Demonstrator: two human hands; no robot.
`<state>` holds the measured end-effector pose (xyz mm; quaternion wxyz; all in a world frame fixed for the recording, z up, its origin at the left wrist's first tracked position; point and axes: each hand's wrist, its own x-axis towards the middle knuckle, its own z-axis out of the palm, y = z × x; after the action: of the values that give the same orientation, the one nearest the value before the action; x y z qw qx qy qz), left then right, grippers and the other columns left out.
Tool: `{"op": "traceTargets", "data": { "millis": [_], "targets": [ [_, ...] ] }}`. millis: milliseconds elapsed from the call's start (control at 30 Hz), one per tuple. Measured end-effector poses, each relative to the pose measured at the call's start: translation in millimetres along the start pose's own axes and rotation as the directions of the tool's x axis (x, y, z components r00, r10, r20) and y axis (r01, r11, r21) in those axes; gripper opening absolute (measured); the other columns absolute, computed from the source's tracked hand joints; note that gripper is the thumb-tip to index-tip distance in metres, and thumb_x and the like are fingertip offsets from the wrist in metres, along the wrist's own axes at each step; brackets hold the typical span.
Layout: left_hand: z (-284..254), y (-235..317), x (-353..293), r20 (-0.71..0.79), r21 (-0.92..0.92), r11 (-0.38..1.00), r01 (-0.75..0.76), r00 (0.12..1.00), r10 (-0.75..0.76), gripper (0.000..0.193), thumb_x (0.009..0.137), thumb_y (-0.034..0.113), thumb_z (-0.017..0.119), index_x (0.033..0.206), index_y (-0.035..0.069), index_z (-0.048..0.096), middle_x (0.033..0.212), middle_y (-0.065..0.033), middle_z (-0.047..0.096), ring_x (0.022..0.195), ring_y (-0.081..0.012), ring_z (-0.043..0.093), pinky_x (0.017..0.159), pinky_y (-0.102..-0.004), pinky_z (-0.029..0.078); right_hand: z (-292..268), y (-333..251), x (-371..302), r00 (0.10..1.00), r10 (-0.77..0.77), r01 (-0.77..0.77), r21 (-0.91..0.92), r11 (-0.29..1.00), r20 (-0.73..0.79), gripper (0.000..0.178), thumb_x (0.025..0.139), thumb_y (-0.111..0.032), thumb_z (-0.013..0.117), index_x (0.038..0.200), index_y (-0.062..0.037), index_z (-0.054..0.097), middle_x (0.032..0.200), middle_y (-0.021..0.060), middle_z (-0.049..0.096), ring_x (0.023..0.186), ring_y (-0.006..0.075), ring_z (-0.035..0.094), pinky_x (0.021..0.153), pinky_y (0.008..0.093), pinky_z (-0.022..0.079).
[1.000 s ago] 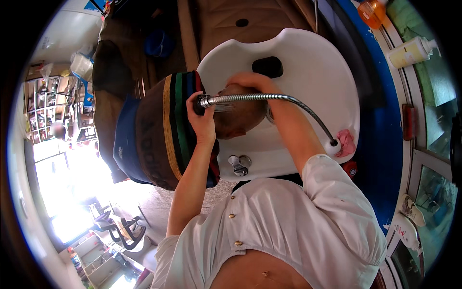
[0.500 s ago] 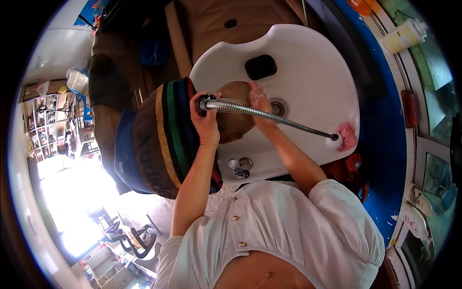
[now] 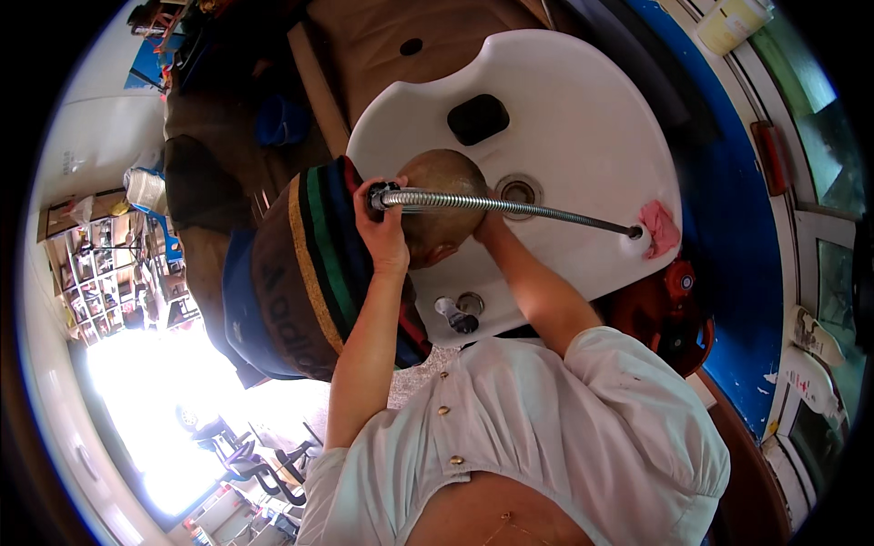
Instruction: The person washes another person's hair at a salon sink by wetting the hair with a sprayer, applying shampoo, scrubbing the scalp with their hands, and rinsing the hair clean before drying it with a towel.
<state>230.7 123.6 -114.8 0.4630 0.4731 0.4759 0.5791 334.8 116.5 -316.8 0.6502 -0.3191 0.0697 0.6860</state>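
Observation:
My left hand (image 3: 384, 238) is wrapped round a black shower head (image 3: 381, 195) beside the person's neck. Its ribbed metal hose (image 3: 537, 209) stretches across to the right side of the white washbasin (image 3: 592, 118). The person's close-cropped, wet head (image 3: 444, 177) hangs over the basin, below the hose. Against the side of the head nearer the drain rests my right hand (image 3: 489, 227); its fingers are mostly hidden by the head and hose. The person wears a brown top (image 3: 282, 273) with coloured stripes.
A drain (image 3: 519, 193) and a dark pad (image 3: 479, 119) lie inside the basin. Near me on its rim sits a tap lever (image 3: 457, 315). Pink cloth (image 3: 659, 227) lies by the hose outlet. A red object (image 3: 678, 305) stands below the basin's right side.
My right hand has slid from the top of the head down to its far side, partly out of sight. The left hand still holds the shower head. The whole view has shifted slightly.

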Motion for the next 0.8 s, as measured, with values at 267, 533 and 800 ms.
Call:
{"op": "traceTargets", "data": {
  "millis": [267, 533, 800],
  "targets": [
    [-1, 4, 0, 0.031, 0.017, 0.999, -0.034, 0.999, 0.033, 0.023, 0.086, 0.000, 0.053, 0.108, 0.003, 0.048, 0.102, -0.0130, 0.061, 0.103, -0.0273, 0.060, 0.097, -0.0358, 0.042, 82, -33, -58, 0.744, -0.634, 0.485, -0.822, 0.298, 0.209, 0.047, 0.093, -0.025, 0.043, 0.132, 0.0016, 0.041, 0.133, 0.0186, 0.044, 0.121, 0.0341, 0.043, 0.100, 0.0462, 0.034],
    [-13, -5, 0, 0.034, 0.016, 0.999, -0.049, 0.998, 0.049, 0.023, 0.086, -0.001, 0.053, 0.109, 0.003, 0.048, 0.102, -0.0133, 0.061, 0.102, -0.0273, 0.060, 0.097, -0.0364, 0.042, 111, -40, -102, 0.483, -0.518, 0.567, -0.703, -0.429, 0.706, 0.039, 0.084, -0.011, 0.054, 0.122, -0.0020, 0.051, 0.135, 0.0205, 0.042, 0.122, 0.0392, 0.040, 0.101, 0.0472, 0.032],
    [1, 2, 2, 0.006, 0.022, 0.999, -0.033, 0.999, 0.033, 0.023, 0.087, -0.001, 0.051, 0.110, 0.003, 0.047, 0.104, -0.0145, 0.061, 0.102, -0.0259, 0.060, 0.096, -0.0356, 0.044, 76, -60, -38, 0.848, -0.516, 0.403, -0.780, 0.478, 0.122, 0.019, 0.083, -0.010, 0.049, 0.098, -0.0030, 0.059, 0.102, 0.0154, 0.057, 0.095, 0.0308, 0.054, 0.084, 0.0384, 0.043]
  ]
}}
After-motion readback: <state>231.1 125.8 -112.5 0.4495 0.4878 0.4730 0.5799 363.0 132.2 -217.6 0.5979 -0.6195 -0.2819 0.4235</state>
